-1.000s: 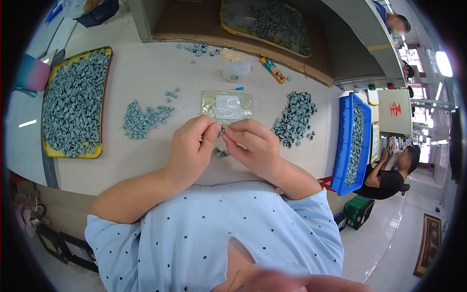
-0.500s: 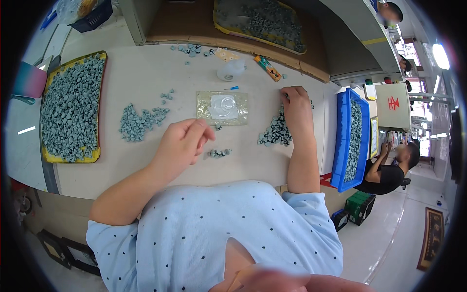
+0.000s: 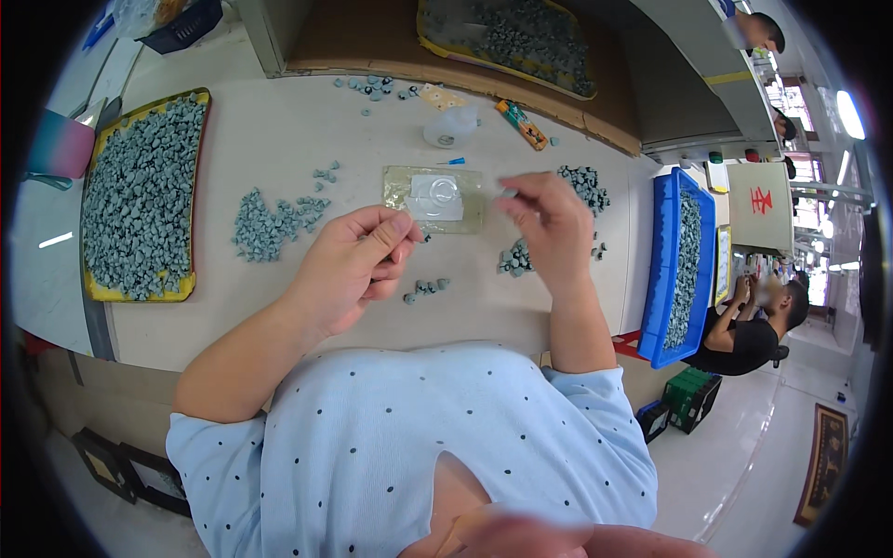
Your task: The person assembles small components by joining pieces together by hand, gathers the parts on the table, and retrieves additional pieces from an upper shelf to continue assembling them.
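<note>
My left hand (image 3: 353,265) is above the table with thumb and fingertips pressed together. Whatever lies in that pinch is hidden. To its right, my right hand (image 3: 556,228) is slightly smeared by motion, its thumb and forefinger closing on what looks like a small grey-green piece (image 3: 509,192). Between and beyond the hands lies a clear, yellowish mat (image 3: 398,191) bearing a white sheet (image 3: 449,211) with a round transparent dish (image 3: 437,192) on it. A heap of dark-marked grey-green pieces (image 3: 584,186) sits behind my right hand, and another heap (image 3: 514,258) partly under it.
At left stand a yellow tray (image 3: 181,288) of grey-green pieces and a loose pile (image 3: 265,228). Several pieces (image 3: 426,290) lie near my body. Farther back are a translucent bottle (image 3: 451,127), a blue-hubbed needle (image 3: 453,162) and an orange-green packet (image 3: 521,126). A blue bin (image 3: 662,270) is at right.
My right hand has come away from the heap at right and moved left toward the mat. My left hand has shifted slightly right, its fingers drawn closer together.
</note>
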`<state>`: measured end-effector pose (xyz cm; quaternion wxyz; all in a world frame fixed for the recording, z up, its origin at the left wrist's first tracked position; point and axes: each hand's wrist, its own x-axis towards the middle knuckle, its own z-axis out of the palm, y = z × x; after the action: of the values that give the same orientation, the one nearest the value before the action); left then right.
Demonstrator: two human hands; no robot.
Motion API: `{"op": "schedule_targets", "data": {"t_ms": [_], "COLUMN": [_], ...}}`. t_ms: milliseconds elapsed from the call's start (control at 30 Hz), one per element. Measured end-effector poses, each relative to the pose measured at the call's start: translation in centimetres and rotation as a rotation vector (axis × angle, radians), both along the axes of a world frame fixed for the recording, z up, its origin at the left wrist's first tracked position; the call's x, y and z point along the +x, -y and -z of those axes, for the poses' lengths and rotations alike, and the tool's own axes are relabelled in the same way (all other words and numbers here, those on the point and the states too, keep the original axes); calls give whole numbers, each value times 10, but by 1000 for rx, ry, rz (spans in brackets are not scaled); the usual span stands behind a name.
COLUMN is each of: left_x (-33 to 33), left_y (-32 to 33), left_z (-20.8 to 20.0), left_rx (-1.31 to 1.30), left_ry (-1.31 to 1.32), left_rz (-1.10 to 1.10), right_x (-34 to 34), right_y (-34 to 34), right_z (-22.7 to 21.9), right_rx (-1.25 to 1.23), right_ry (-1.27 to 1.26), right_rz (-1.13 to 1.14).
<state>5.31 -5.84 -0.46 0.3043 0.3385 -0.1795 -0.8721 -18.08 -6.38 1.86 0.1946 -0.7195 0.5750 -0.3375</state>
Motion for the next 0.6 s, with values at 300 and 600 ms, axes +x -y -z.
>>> {"op": "schedule_targets", "data": {"t_ms": [300,600], "left_x": [-14,-5], "left_y": [-10,-10], "left_z": [-2,-1], "left_rx": [-132,-219], "left_ry": [238,259], "left_rz": [128,93], "right_x": [27,33], "right_y": [-18,-18], "right_z": [17,11], "right_rx": [-227,-170], "right_ry": [-84,41], "right_rz": [-394,-441]}}
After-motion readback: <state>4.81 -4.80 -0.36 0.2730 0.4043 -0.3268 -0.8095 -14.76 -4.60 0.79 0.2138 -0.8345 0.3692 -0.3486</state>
